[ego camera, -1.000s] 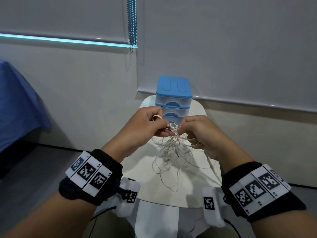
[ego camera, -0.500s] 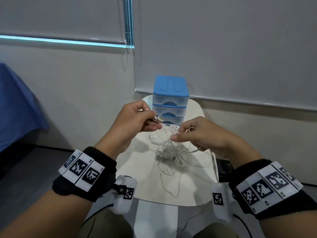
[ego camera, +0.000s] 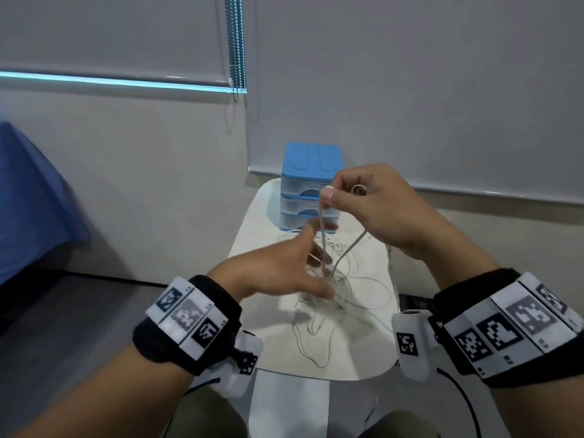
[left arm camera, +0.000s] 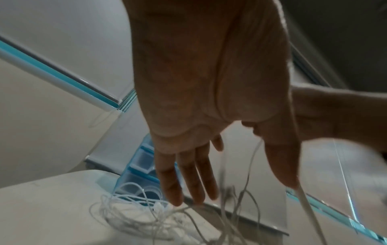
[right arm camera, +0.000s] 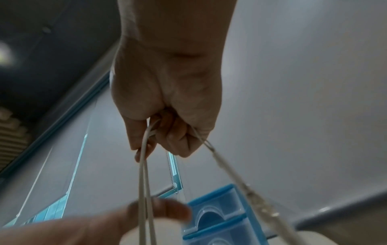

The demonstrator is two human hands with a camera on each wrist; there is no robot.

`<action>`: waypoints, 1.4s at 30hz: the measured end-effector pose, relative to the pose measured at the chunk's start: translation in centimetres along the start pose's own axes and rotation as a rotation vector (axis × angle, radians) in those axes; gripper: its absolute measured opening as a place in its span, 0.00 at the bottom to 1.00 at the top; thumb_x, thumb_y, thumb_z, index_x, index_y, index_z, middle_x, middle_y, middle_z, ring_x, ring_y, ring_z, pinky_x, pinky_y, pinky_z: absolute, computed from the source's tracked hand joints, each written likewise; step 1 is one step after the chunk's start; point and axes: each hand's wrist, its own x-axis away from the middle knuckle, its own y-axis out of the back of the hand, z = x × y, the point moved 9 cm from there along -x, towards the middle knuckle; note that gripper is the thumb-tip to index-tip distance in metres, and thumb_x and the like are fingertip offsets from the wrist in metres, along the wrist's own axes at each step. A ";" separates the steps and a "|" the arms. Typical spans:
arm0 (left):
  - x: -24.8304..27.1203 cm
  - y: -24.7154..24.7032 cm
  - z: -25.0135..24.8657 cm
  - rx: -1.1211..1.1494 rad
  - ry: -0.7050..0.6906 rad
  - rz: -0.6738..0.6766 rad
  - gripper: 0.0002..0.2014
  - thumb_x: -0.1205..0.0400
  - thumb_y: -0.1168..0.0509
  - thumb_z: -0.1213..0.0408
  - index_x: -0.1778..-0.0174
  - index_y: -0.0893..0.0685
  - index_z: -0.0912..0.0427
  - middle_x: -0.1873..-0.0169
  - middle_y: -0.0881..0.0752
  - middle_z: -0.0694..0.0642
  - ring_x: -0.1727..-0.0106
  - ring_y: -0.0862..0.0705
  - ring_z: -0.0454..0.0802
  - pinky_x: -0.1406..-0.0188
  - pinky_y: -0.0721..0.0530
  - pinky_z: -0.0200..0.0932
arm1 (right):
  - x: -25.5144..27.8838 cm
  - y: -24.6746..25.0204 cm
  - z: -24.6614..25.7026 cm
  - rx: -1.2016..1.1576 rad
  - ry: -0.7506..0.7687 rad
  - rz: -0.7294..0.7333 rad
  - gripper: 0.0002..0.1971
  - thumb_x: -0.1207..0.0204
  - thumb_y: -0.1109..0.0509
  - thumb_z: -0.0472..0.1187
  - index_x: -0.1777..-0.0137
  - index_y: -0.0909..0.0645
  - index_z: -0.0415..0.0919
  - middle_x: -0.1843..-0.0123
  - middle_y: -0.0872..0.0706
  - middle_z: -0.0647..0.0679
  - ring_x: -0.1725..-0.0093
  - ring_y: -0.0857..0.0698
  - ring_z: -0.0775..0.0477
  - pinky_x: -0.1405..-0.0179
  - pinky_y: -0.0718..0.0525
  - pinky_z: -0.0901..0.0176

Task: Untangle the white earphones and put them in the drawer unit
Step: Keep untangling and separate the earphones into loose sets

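Right hand (ego camera: 376,203) raised before the blue drawer unit (ego camera: 311,184), grip pinched on strands of the white earphones (ego camera: 328,279). Left hand (ego camera: 284,267) lower, fingers straight and spread among the cords, holding nothing. Rest of the tangle heaped on the white desk (ego camera: 278,343), near the unit.

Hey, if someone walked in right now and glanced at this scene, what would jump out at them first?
Probably the right hand raised in front of the blue drawer unit, pinching white earphones whose cords hang down to a tangled pile on the small white table. Just below it, the left hand reaches into the hanging cords with its fingers straight.
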 end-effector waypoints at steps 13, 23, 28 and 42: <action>-1.4 -0.5 1.9 -0.182 0.029 0.035 0.07 0.17 0.25 0.64 0.60 0.15 0.53 0.65 0.13 0.46 0.65 0.20 0.39 0.59 0.24 0.34 | 0.0 9.1 1.7 -0.347 0.051 -0.513 0.12 0.14 0.29 0.44 0.59 0.14 0.40 0.80 0.32 0.58 0.80 0.39 0.52 0.74 0.37 0.58; -0.7 0.3 0.1 -0.433 -0.113 -0.048 0.18 0.27 0.20 0.49 0.60 0.26 0.44 0.35 0.23 0.34 0.33 0.20 0.45 0.31 0.23 0.52 | -0.3 8.6 -0.3 -0.325 -0.129 -0.508 0.13 0.10 0.35 0.45 0.51 0.19 0.35 0.69 0.25 0.55 0.83 0.24 0.53 0.79 0.31 0.64; -1.0 0.4 -2.0 -0.316 -0.291 -0.144 0.14 0.24 0.18 0.58 0.58 0.20 0.49 0.63 0.22 0.38 0.59 0.22 0.39 0.53 0.22 0.44 | -0.1 8.5 0.1 -0.415 -0.116 -0.488 0.11 0.09 0.37 0.40 0.51 0.23 0.33 0.66 0.28 0.47 0.64 0.06 0.34 0.86 0.33 0.73; 0.1 2.1 -0.5 -0.175 -0.186 -0.257 0.11 0.12 0.38 0.71 0.56 0.20 0.50 0.71 0.21 0.41 0.72 0.25 0.42 0.69 0.22 0.41 | 0.1 10.4 0.0 -0.503 0.065 -0.683 0.06 0.11 0.36 0.36 0.48 0.23 0.33 0.56 0.23 0.37 0.43 0.11 0.23 0.76 0.24 0.76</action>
